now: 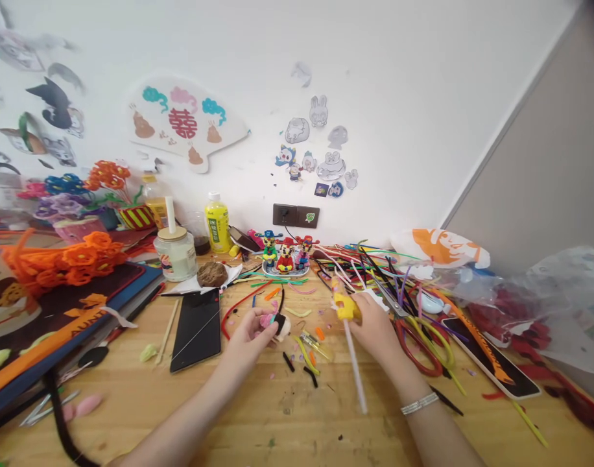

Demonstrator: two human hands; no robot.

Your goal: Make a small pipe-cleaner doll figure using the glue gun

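Note:
My left hand [257, 333] pinches a small pipe-cleaner figure [280, 324] with pink, black and cream parts, low over the wooden table. To its right, my right hand [371, 324] is wrapped around a yellow hot glue gun [345, 305]. A long whitish glue stick [356, 370] juts out of the gun toward me. Between the hands lie short pipe-cleaner snippets and a small clear tube [315, 345]. Behind them, three finished-looking figures in hats [287, 255] stand on a small dish.
Scissors [423, 344] and a heap of coloured pipe cleaners [375, 269] lie right of my right hand. At left are a black phone [196, 331], a lidded jar [176, 256], a yellow bottle [218, 224] and orange pipe-cleaner flowers [73, 259]. Plastic bags [535, 305] crowd the far right.

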